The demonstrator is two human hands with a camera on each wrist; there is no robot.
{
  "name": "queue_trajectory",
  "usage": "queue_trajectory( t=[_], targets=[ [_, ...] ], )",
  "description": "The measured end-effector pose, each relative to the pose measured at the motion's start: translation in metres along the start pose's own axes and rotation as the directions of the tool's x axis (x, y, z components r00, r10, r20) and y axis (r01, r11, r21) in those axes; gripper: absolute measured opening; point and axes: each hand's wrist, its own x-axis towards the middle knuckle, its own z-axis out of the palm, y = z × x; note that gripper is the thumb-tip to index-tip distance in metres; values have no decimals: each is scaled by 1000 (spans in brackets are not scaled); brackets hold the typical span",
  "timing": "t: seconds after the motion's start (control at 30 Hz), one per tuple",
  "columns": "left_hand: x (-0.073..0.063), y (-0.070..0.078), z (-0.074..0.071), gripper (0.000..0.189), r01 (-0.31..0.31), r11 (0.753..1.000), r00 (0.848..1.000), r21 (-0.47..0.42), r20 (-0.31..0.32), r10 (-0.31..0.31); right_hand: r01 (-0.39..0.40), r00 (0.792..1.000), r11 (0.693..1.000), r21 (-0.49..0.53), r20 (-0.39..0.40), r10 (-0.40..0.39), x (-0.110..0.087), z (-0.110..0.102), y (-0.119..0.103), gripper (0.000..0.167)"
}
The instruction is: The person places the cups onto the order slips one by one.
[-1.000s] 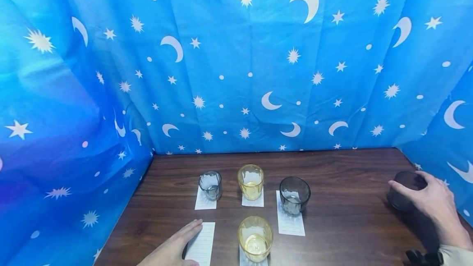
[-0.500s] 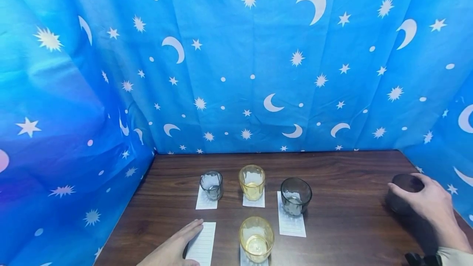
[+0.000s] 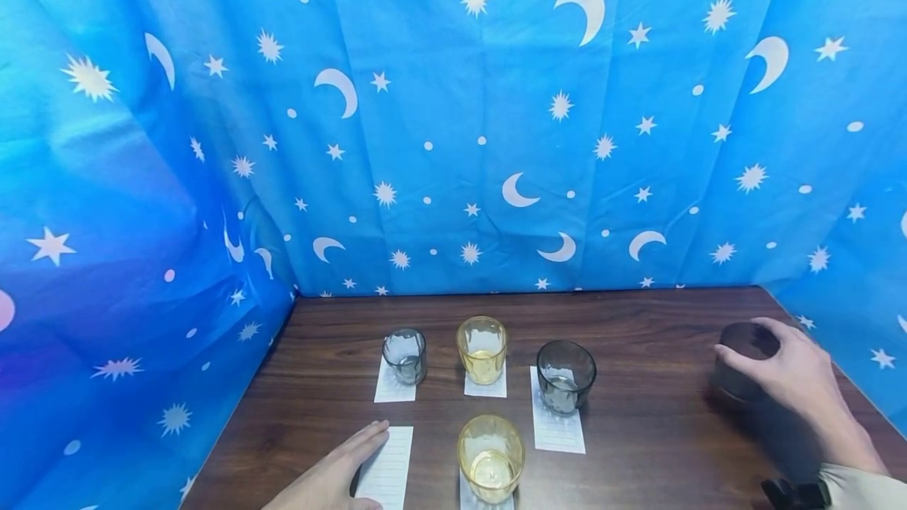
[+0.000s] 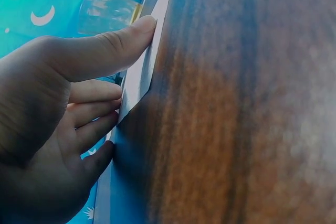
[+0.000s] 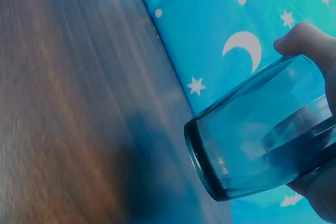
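Over the right side of the wooden table [image 3: 659,384], my right hand [image 3: 801,376] grips a smoky grey glass tumbler [image 3: 733,368]. In the right wrist view, thumb and fingers stand on opposite sides of this see-through tumbler [image 5: 247,135], and its near end has a thick dark ring. My left hand [image 3: 322,474] rests at the front left with fingers extended, beside a lined paper slip [image 3: 392,463]. The left wrist view has its thumb [image 4: 113,51] over the edge of the slip [image 4: 139,80].
An amber glass [image 3: 490,459] stands on a slip at front centre. Behind it are a small grey glass [image 3: 405,356], another amber glass [image 3: 482,351] and a dark grey glass [image 3: 565,378], each on a slip. Blue star-and-moon cloth [image 3: 453,116] hangs around the back and sides.
My right hand has carried the grey tumbler a little to the left, away from the table's right edge. The left hand and the standing glasses have stayed put.
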Motion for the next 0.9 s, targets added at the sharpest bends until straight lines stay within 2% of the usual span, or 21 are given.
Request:
queue_trajectory(
  t=[0.33,0.53,0.77,0.9],
  targets=[
    [2,-1,1,97,12,1000,1000,24,-7,-12,90,996,996,27,-3,-90,0,-5,-39,77],
    [3,-1,1,97,17,1000,1000,3,-1,-17,139,990,989,45,-11,-139,4,-9,-57,74],
    [2,-2,1,102,-61,997,998,53,-19,62,194,981,979,62,-12,-193,2,-10,-75,74],
    [2,-2,0,101,-75,994,997,75,-24,77,234,972,969,80,-21,-233,0,-11,-87,73]
  ],
)
